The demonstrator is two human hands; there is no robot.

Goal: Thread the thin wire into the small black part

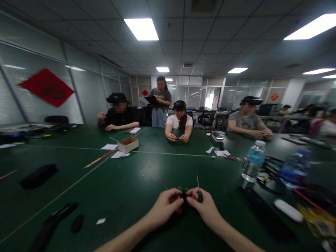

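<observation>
left grip [170, 200]: curled inward, pinching small dark part [184, 196] | right grip [204, 203]: holding screwdriver [200, 196], shaft up, fingers at part's near side | part between grips, over tabletop [147, 175]; outline hidden by fingers

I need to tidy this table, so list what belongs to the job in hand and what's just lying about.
In the job:
- small dark part, between the left hand and right hand
- screwdriver, in the right hand

Apparently just lying about:
- box
- white-capped bottle
- blue-capped bottle
- white scrap
</observation>
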